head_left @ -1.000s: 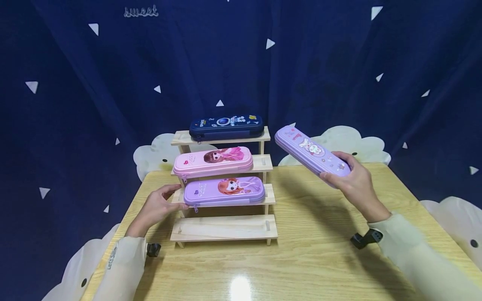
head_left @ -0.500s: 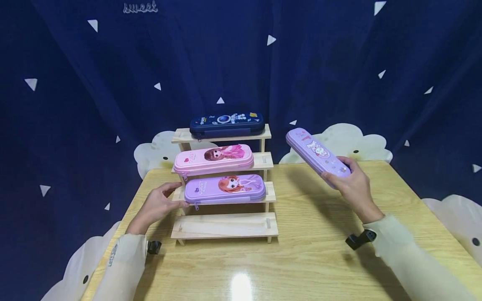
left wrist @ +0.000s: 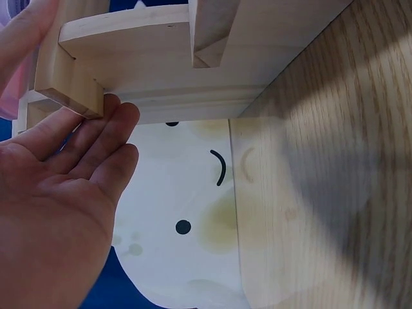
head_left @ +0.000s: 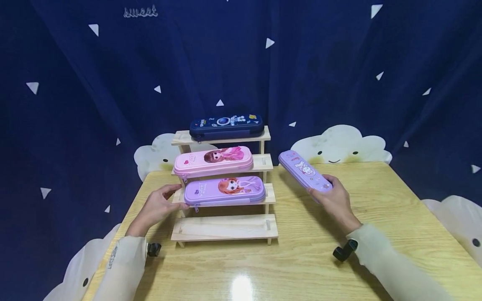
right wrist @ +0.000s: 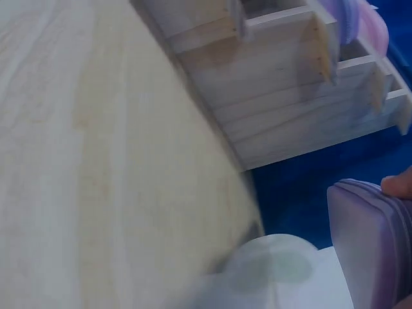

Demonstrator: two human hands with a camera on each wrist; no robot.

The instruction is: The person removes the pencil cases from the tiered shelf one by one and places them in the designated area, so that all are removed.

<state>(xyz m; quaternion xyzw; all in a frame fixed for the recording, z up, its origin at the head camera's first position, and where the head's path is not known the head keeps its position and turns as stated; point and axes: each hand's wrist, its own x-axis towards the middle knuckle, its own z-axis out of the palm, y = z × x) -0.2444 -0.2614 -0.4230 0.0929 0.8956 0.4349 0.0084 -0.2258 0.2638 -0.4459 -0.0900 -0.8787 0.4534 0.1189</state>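
Note:
My right hand [head_left: 336, 201] grips the near end of a lilac pencil case [head_left: 303, 170] with a white cartoon animal on its lid. It is held tilted in the air, right of a stepped wooden display rack [head_left: 226, 228]. My left hand [head_left: 156, 207] holds the left end of the rack's second-lowest step, thumb above and fingers beneath, as the left wrist view shows at the wooden step end [left wrist: 71, 84]. On that step lies a purple pencil case [head_left: 211, 191] with a red-haired doll. A pink pencil case [head_left: 196, 163] lies one step higher, and a navy astronaut pencil case [head_left: 226, 127] tops the rack.
The rack's lowest step is bare wood. It all stands on a light wooden table [head_left: 301, 259]. Behind hangs a dark blue curtain [head_left: 320, 62] with white triangles, and white cloud shapes [head_left: 339, 142] line the table's back edge.
My right hand has come down and to the left with the lilac pencil case, nearer the rack. My left hand keeps its hold on the step.

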